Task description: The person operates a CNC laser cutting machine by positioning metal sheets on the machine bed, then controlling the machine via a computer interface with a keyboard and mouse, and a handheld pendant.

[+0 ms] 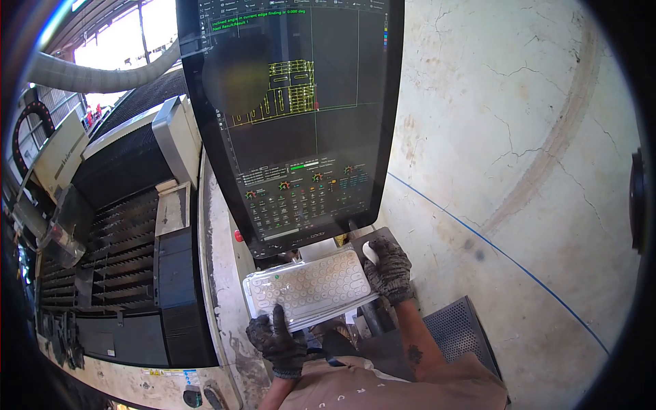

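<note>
My left hand [280,345], in a dirty grey glove, is at the near left corner of a white keyboard [307,285] with round keys. Its index finger stretches over the lower keys, and the hand holds nothing. On the keyboard's right side, my right hand [388,270], gloved too, wraps over a white computer mouse [370,253]. The mouse rests on a small dark pad [362,237], and most of it is hidden under the glove. Above the keyboard stands a tall monitor [287,143] showing a yellow line drawing and rows of icons.
At the left lies a large cutting machine with a slatted bed [123,236]. A thick grey hose [109,74] crosses the upper left. A blue cable [506,256] runs over the cracked floor at the right. Near my right forearm is a perforated metal panel [456,338].
</note>
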Demonstrator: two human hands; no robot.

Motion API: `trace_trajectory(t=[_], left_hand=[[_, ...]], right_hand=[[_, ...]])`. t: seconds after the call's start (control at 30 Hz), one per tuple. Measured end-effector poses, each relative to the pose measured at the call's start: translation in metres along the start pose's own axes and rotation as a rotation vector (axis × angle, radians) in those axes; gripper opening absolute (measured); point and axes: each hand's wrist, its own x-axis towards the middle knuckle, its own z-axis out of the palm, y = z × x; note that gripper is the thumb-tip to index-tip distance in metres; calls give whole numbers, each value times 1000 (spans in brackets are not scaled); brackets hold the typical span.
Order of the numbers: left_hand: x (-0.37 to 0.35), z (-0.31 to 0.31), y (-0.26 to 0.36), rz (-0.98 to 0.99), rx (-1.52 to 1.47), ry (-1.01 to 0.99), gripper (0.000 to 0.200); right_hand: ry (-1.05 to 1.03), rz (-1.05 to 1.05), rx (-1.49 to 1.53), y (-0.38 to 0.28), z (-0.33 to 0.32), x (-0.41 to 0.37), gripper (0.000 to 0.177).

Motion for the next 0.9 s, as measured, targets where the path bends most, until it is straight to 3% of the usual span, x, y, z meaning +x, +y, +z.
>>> trace_trajectory(t=[0.33, 0.7, 0.9], left_hand=[[-5, 14, -8, 1, 25, 65, 75], [-4, 10, -3, -5, 21, 43, 75], [-6, 15, -6, -2, 5, 74, 74]], right_hand=[[-28, 74, 39, -3, -1, 0, 48], [-39, 5, -148, -2, 2, -3, 47], [-28, 9, -66, -2, -1, -1, 46]])
